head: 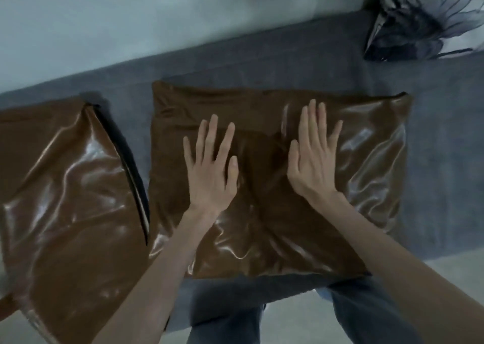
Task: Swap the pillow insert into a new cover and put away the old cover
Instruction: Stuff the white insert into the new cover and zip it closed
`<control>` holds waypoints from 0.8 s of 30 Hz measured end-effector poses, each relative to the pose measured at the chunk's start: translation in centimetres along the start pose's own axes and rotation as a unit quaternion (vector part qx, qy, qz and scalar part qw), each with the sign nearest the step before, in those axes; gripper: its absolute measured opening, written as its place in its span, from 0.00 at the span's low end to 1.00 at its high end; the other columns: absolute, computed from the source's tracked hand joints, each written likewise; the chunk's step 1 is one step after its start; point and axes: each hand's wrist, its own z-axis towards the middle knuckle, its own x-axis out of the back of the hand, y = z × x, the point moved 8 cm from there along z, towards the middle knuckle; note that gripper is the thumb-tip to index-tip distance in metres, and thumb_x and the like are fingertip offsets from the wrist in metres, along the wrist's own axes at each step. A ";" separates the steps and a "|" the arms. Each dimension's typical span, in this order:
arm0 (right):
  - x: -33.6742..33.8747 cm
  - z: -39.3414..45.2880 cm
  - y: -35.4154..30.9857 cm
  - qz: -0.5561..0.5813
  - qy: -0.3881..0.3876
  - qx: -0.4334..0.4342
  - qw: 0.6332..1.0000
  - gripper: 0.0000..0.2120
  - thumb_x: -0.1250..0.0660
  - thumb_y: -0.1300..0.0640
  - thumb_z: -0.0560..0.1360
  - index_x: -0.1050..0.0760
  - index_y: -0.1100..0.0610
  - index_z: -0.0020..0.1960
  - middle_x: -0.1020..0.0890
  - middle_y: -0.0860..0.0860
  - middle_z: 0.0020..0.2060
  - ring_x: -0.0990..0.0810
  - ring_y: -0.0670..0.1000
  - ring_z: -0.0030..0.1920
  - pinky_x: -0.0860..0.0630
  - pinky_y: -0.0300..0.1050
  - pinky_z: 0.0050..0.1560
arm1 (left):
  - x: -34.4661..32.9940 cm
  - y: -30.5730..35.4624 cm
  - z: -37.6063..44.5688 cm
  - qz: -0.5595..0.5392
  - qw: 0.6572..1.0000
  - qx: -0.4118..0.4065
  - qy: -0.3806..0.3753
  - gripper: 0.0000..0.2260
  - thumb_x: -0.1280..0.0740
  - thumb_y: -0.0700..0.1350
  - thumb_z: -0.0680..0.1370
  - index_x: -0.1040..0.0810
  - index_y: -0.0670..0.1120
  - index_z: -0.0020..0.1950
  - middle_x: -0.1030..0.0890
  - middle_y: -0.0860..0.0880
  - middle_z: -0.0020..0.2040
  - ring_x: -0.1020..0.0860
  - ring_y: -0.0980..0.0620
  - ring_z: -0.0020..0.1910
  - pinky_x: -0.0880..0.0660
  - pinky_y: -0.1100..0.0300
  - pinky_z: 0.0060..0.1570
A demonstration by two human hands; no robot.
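Brown satin pillow (275, 176): lies on the grey sofa seat (432, 165), long axis left to right.
Left hand (212, 165): flat, fingers spread, pressing its middle.
Right hand (314, 158): likewise, equally near.
Second brown pillow (68, 199): just left, zip edge facing.

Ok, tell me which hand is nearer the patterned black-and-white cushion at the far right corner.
Right. The right hand lies flat on the shiny brown pillow, below-left of the patterned cushion; the left hand presses farther left.
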 end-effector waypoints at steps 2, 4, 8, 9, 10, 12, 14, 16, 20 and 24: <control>-2.1 1.1 5.2 -0.026 -0.006 -0.057 0.998 0.28 0.56 0.52 0.81 0.55 0.60 0.78 0.52 0.54 0.78 0.57 0.51 0.78 0.61 0.58 0.76 | -4.1 0.0 0.9 0.044 0.999 -0.014 -0.007 0.24 0.55 0.54 0.84 0.53 0.55 0.80 0.52 0.49 0.81 0.54 0.48 0.79 0.55 0.41 0.76; -5.0 1.6 7.8 -0.060 -0.021 -0.073 0.995 0.28 0.57 0.51 0.81 0.56 0.59 0.78 0.52 0.53 0.78 0.56 0.51 0.78 0.57 0.59 0.76 | -6.9 -1.1 1.1 0.080 0.997 0.000 0.007 0.24 0.55 0.54 0.83 0.52 0.56 0.80 0.51 0.50 0.81 0.54 0.49 0.79 0.57 0.42 0.76; -4.9 2.4 7.4 -0.040 -0.042 -0.078 0.995 0.27 0.58 0.51 0.81 0.55 0.59 0.78 0.51 0.53 0.78 0.55 0.51 0.78 0.58 0.58 0.76 | -5.7 -0.6 1.9 0.090 0.996 0.015 -0.012 0.24 0.54 0.53 0.83 0.50 0.55 0.80 0.48 0.49 0.80 0.51 0.49 0.79 0.56 0.43 0.76; -4.0 2.1 7.2 -0.028 -0.051 -0.077 0.995 0.27 0.58 0.51 0.81 0.55 0.59 0.78 0.52 0.53 0.78 0.56 0.50 0.78 0.58 0.58 0.76 | -4.6 0.1 1.8 0.092 0.995 0.018 -0.018 0.23 0.54 0.53 0.84 0.50 0.55 0.80 0.47 0.49 0.80 0.51 0.48 0.79 0.54 0.41 0.76; -3.1 1.6 6.9 -0.010 -0.059 -0.075 0.995 0.27 0.57 0.52 0.81 0.56 0.59 0.78 0.52 0.53 0.78 0.56 0.50 0.78 0.58 0.58 0.76 | -3.5 0.7 1.6 0.072 0.996 0.037 -0.027 0.23 0.54 0.53 0.84 0.49 0.55 0.80 0.47 0.49 0.80 0.51 0.48 0.79 0.52 0.40 0.76; -1.3 -0.6 6.4 0.033 -0.064 -0.072 0.995 0.27 0.57 0.52 0.81 0.56 0.59 0.78 0.54 0.53 0.78 0.57 0.50 0.78 0.59 0.58 0.76 | -2.2 2.0 0.2 0.011 0.995 0.093 -0.041 0.23 0.56 0.55 0.84 0.48 0.55 0.79 0.48 0.49 0.80 0.52 0.48 0.79 0.51 0.40 0.76; -0.6 -4.7 5.8 0.049 -0.058 -0.043 0.996 0.27 0.57 0.51 0.81 0.57 0.57 0.78 0.55 0.52 0.78 0.58 0.50 0.78 0.61 0.57 0.76 | -2.8 4.4 -3.6 0.011 0.995 0.081 -0.054 0.23 0.56 0.56 0.84 0.49 0.56 0.80 0.50 0.50 0.81 0.53 0.49 0.79 0.54 0.42 0.76; -2.1 -10.0 6.0 0.013 -0.090 0.008 0.996 0.27 0.58 0.51 0.81 0.57 0.56 0.78 0.55 0.52 0.78 0.57 0.51 0.78 0.56 0.59 0.76 | -5.2 6.7 -8.3 0.068 0.993 0.025 -0.090 0.24 0.53 0.58 0.84 0.49 0.56 0.80 0.50 0.50 0.81 0.52 0.48 0.79 0.52 0.41 0.76; -5.8 -12.6 7.5 -0.071 -0.153 0.040 0.985 0.27 0.60 0.50 0.81 0.57 0.57 0.78 0.54 0.54 0.78 0.58 0.53 0.78 0.53 0.58 0.76 | -8.4 6.1 -10.3 0.111 0.985 0.026 -0.130 0.25 0.50 0.59 0.83 0.45 0.54 0.79 0.44 0.47 0.80 0.48 0.44 0.79 0.51 0.40 0.75; -3.5 -11.9 6.8 -0.055 -0.180 0.056 0.981 0.26 0.59 0.50 0.81 0.55 0.56 0.78 0.53 0.53 0.78 0.58 0.51 0.78 0.56 0.56 0.76 | -6.2 6.7 -9.5 0.089 0.981 0.041 -0.166 0.25 0.52 0.59 0.83 0.47 0.55 0.79 0.47 0.49 0.80 0.50 0.48 0.79 0.53 0.43 0.75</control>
